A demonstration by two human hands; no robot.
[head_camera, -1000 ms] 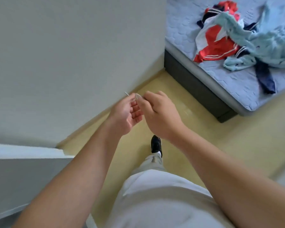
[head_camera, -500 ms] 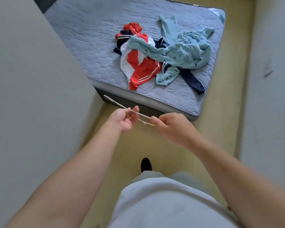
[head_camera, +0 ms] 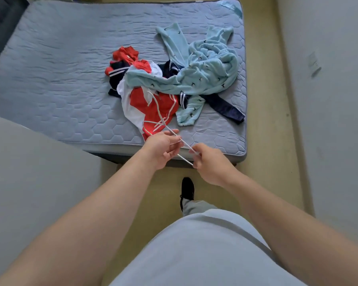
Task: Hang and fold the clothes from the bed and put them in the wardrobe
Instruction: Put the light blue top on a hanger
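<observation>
A thin white wire hanger is held between both hands over the near edge of the bed. My left hand pinches its middle and my right hand grips its near end. On the grey quilted mattress lies a heap of clothes: a light blue fleece garment with small dark marks, a red and white striped top and a navy piece.
A grey wall or panel stands close on the left, and another wall on the right. Yellow floor runs between the bed and the right wall. My black shoe is at the bed's foot.
The view has swung from the wall to face the bed, and I have stepped closer. The hanger, first hidden between my hands, now sticks out over the clothes.
</observation>
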